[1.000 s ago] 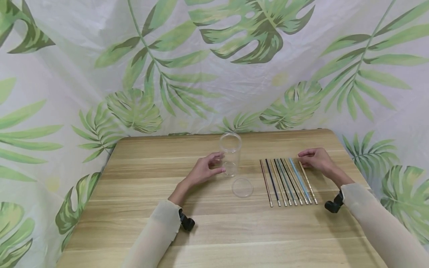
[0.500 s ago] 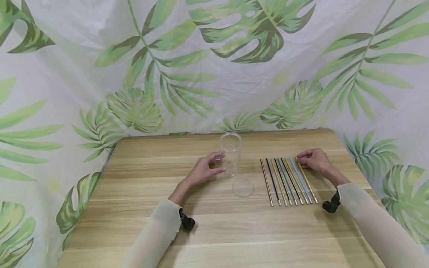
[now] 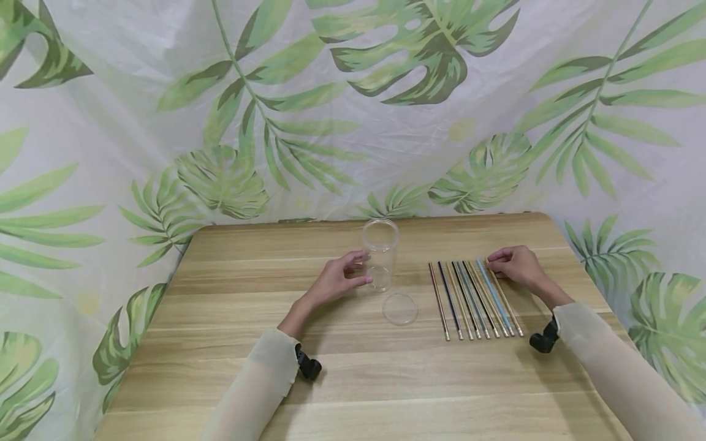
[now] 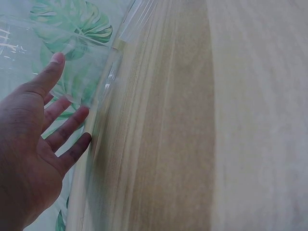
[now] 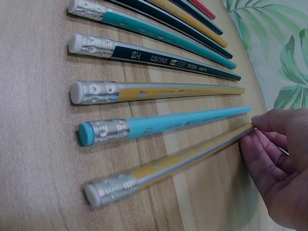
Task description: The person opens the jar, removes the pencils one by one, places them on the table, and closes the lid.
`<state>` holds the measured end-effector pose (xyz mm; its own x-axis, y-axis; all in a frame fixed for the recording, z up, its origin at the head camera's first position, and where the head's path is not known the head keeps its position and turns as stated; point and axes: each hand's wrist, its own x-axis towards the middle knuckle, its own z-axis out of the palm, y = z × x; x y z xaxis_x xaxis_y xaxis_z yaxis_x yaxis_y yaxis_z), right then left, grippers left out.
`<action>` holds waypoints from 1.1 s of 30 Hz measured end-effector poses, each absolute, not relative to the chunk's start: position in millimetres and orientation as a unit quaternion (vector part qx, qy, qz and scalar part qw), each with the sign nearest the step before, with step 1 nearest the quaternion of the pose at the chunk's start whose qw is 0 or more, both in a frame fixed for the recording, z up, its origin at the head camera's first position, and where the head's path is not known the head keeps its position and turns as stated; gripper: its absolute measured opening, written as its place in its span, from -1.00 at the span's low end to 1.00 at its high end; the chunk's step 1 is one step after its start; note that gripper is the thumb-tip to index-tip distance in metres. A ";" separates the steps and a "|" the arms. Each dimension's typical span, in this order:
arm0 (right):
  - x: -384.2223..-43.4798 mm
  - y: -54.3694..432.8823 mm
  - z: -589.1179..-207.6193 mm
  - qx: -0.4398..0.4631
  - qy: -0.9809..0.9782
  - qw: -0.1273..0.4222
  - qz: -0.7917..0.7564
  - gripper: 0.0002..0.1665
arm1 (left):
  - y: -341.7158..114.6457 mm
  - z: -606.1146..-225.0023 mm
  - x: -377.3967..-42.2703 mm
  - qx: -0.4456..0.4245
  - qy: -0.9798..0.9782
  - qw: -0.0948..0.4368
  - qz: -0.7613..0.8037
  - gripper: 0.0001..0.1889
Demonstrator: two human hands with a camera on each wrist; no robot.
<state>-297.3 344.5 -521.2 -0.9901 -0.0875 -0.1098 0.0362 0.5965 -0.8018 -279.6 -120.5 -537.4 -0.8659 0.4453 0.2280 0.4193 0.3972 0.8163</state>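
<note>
My right hand (image 3: 516, 264) pinches the far end of a yellow pencil (image 5: 192, 153), the outermost on the right of a row. Thumb and fingertips meet at its tip in the right wrist view, while its white eraser end points toward me. A light blue pencil (image 5: 183, 121) lies just beside it. My left hand (image 3: 340, 277) is at the left side of a tall clear plastic cup (image 3: 384, 260) standing upright, thumb and fingers spread. In the left wrist view those fingers look fairly straight against the see-through wall (image 4: 72, 67).
Several more pencils, among them a green one (image 5: 168, 36), lie side by side with eraser ends toward me. A clear round lid (image 3: 400, 309) lies flat in front of the cup. The wooden table (image 3: 220, 343) ends at a leaf-patterned cloth (image 3: 309, 153).
My right hand has shifted slightly left, bringing the far end of the yellow pencil closer to the light blue one. My left hand and the cup stay where they were.
</note>
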 end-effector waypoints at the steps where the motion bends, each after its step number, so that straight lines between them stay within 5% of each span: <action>1: -297.4 344.6 -521.7 -0.014 0.891 0.069 -0.449 -0.70 | -120.5 -537.5 -279.5 0.258 0.836 0.013 0.485 -0.30; 33: -295.4 344.3 -522.0 -0.024 0.902 0.041 -0.429 -0.69 | -120.3 -538.1 -279.5 0.258 0.836 0.013 0.484 -0.30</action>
